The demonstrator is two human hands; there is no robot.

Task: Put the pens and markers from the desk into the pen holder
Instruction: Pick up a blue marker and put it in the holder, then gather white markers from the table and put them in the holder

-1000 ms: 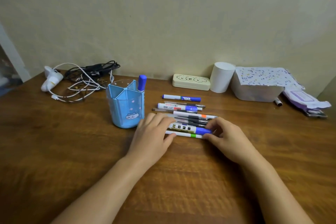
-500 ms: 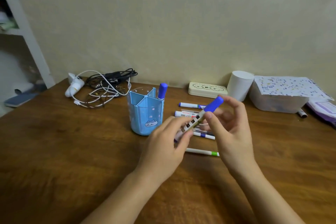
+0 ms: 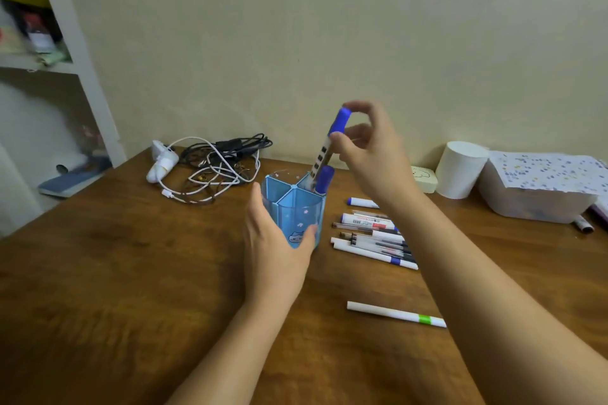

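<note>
A blue pen holder (image 3: 297, 210) with a cat picture stands mid-desk, divided into compartments. My left hand (image 3: 274, 246) wraps around its near side. My right hand (image 3: 368, 148) pinches a blue-capped marker (image 3: 324, 151) by its upper end; the marker is tilted, its lower end inside the holder's back right compartment. Another blue-capped marker (image 3: 323, 180) stands in that same compartment. To the right of the holder, several pens and markers (image 3: 371, 237) lie in a row on the desk. A white pen with a green band (image 3: 396, 314) lies apart, nearer to me.
A tangle of cables and a white charger (image 3: 210, 168) lies behind the holder on the left. A white cup (image 3: 460, 169), a small cream case (image 3: 424, 177) and a white tub with spotted paper (image 3: 539, 187) stand at the back right. A shelf unit (image 3: 65, 52) stands at the left.
My right hand lifted the blue-capped marker from the row and carried it left into the holder. My left hand let go of the marker and moved to grip the holder.
</note>
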